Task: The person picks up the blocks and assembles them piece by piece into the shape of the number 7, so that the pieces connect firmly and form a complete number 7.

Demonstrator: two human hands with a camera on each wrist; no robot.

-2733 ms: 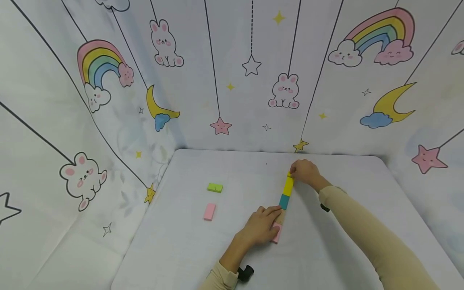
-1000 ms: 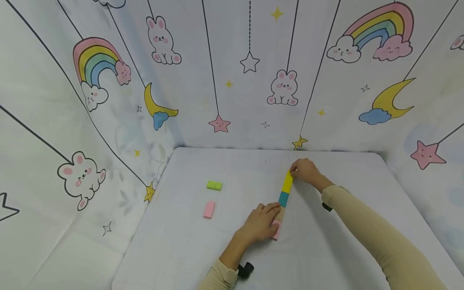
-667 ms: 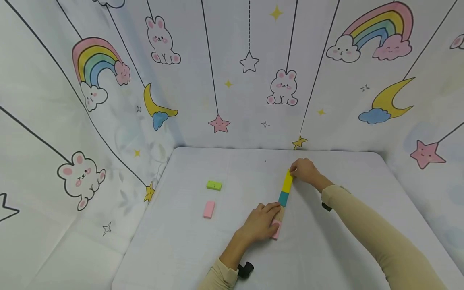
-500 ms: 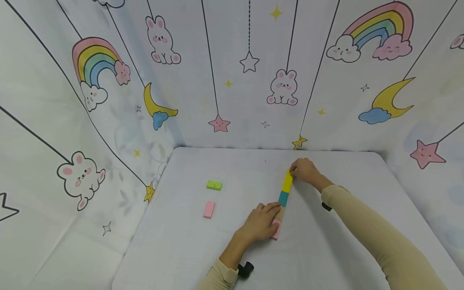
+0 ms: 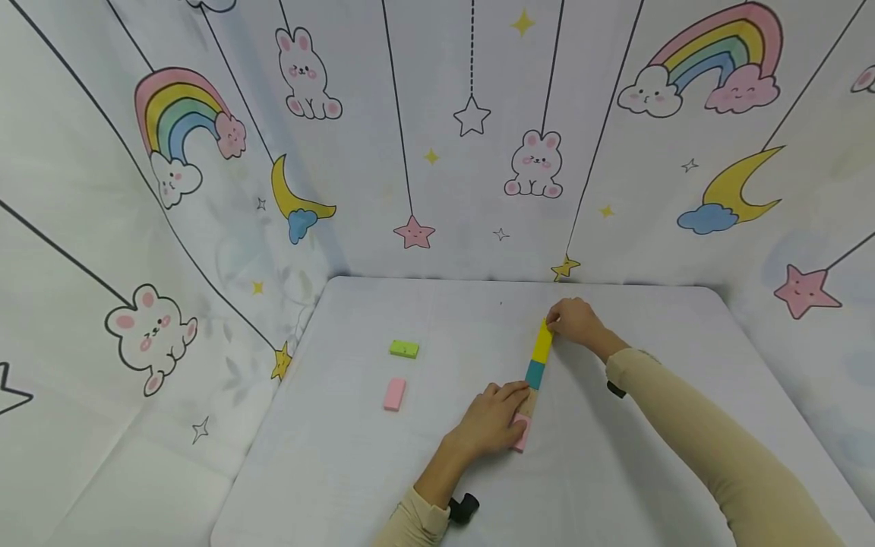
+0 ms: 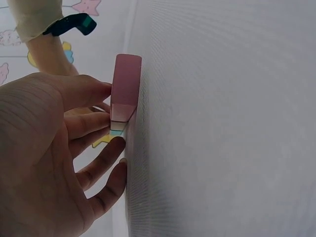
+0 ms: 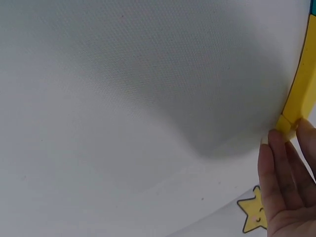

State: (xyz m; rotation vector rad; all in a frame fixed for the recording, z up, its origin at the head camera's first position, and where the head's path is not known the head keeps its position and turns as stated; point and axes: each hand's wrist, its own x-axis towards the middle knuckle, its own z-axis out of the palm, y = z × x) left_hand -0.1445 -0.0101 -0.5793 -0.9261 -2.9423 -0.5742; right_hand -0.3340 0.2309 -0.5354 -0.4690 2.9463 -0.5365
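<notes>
A straight row of blocks runs away from the person in the head view: a pink block (image 5: pixel 521 441), a bare-wood block (image 5: pixel 529 403), a teal block (image 5: pixel 535 374) and a yellow block (image 5: pixel 542 348). My left hand (image 5: pixel 484 424) lies on the near part, its thumb touching the pink block and its fingertips by the wood block. In the left wrist view its fingers look fairly straight. At the far end, my right hand (image 5: pixel 576 322) pinches a small yellow block (image 7: pixel 285 126) between thumb and fingers. A seam divides it from the longer yellow one; the fingers partly hide it.
Left of the row, a lime-green block (image 5: pixel 405 349) and another pink block (image 5: pixel 394 395) lie apart on the white table (image 5: pixel 328 471). A printed curtain (image 5: pixel 451 190) stands behind the table's far edge.
The small yellow block stood slightly out of line 2.7 seconds ago and now lines up with the row. Both hands have since kept nearly the same places; the head view shifted slightly.
</notes>
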